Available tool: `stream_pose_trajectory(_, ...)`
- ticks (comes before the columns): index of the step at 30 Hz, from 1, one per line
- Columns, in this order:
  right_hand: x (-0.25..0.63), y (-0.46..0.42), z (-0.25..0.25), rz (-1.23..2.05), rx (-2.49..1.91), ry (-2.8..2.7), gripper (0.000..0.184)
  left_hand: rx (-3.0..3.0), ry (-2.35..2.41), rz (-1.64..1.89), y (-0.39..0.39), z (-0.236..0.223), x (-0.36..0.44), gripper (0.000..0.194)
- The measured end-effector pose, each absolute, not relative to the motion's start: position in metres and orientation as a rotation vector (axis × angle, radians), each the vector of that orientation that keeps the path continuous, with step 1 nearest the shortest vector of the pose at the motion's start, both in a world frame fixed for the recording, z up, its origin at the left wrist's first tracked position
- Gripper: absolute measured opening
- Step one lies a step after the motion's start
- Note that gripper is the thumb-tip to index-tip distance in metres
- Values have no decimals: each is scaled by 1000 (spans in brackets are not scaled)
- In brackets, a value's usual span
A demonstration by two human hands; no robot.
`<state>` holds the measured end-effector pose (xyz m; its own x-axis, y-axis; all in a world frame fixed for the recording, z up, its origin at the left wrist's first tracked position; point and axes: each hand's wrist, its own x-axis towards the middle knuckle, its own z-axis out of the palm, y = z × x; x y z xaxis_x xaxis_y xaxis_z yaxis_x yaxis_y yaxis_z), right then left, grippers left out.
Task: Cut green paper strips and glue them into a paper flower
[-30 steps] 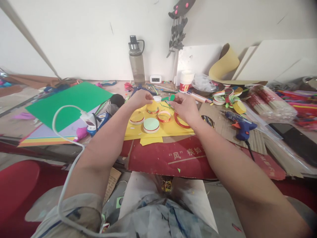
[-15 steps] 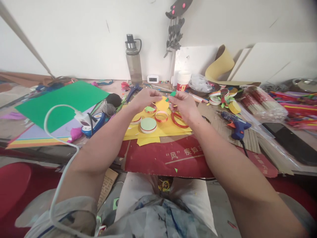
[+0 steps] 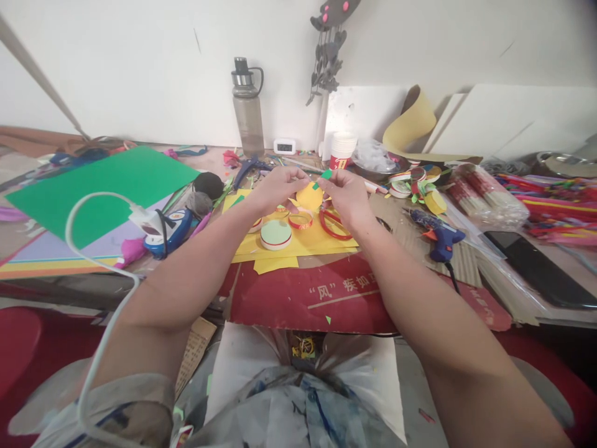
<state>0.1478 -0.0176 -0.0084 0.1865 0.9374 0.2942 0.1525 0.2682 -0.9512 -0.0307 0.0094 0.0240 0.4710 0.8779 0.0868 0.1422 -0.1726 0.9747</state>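
My left hand (image 3: 281, 188) is closed, its fingertips at the edge of a round yellow paper piece (image 3: 310, 197). My right hand (image 3: 346, 191) pinches a small green paper strip (image 3: 323, 180) just above that yellow piece. Beneath both hands lie yellow sheets (image 3: 308, 246). On them stand a white round box with a pale green top (image 3: 275, 234) and a red-and-gold paper ring (image 3: 301, 219). Red-handled scissors (image 3: 333, 225) lie below my right hand, partly covered by it.
A blue glue gun (image 3: 441, 239) and a black phone (image 3: 536, 267) lie to the right. Green card (image 3: 107, 190) covers the left side, near a white cable (image 3: 77, 224). A water bottle (image 3: 248, 118) and paper cups (image 3: 342, 149) stand at the back. Red cardboard (image 3: 280, 295) borders the front.
The view has shifted slightly. The green strip in my right hand has come nearer the yellow piece and now overlaps its upper edge. My left thumb has moved down, apart from its fingertips.
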Motion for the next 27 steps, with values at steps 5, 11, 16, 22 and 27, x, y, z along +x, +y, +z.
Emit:
stream_pose_trajectory(5,150,-17,-9,680,-1200,-1337,26,1576,914,880,7,23,-25,17)
stream_pose_trajectory(11,146,-18,-10,694,-1202,-1355,22,1519,970,924,6,19,-20,18)
stream_pose_trajectory(16,151,-15,-8,668,-1150,-1300,17,1440,994,978,11,15,-20,16)
stream_pose_trajectory(22,161,-13,-5,521,-1163,-1355,19,1355,1009,1032,12,13,-21,19)
stream_pose_trajectory(27,151,-17,-9,529,-1241,-1379,13,1387,923,982,10,9,-18,21)
